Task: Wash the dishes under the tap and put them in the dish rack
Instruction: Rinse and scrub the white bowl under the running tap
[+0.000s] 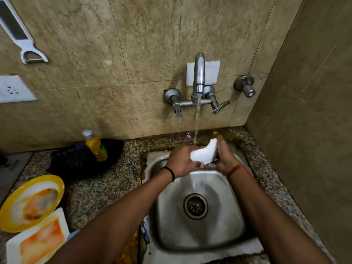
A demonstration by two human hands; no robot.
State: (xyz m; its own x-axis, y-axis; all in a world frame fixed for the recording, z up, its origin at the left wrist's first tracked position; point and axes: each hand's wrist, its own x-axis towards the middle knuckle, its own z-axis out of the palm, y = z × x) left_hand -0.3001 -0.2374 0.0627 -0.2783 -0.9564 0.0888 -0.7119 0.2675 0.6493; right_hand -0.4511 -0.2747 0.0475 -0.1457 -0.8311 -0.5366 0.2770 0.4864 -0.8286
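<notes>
Water runs from the wall tap [199,73] down onto a small white dish [204,153] held over the steel sink [234,221]. My left hand [181,161] grips the dish's left side. My right hand [224,155] holds its right edge, fingers curled behind it. The dish is tilted, and water drips off its lower edge into the basin. On the counter at the left lie a dirty yellow round plate [31,202] and a dirty white square plate [38,242], both smeared with orange sauce.
A yellow dish-soap bottle [95,145] stands beside a black pan [83,159] behind the plates. The speckled granite counter [106,189] surrounds the sink. A side wall closes in on the right. A peeler [24,40] hangs on the tiled wall at upper left.
</notes>
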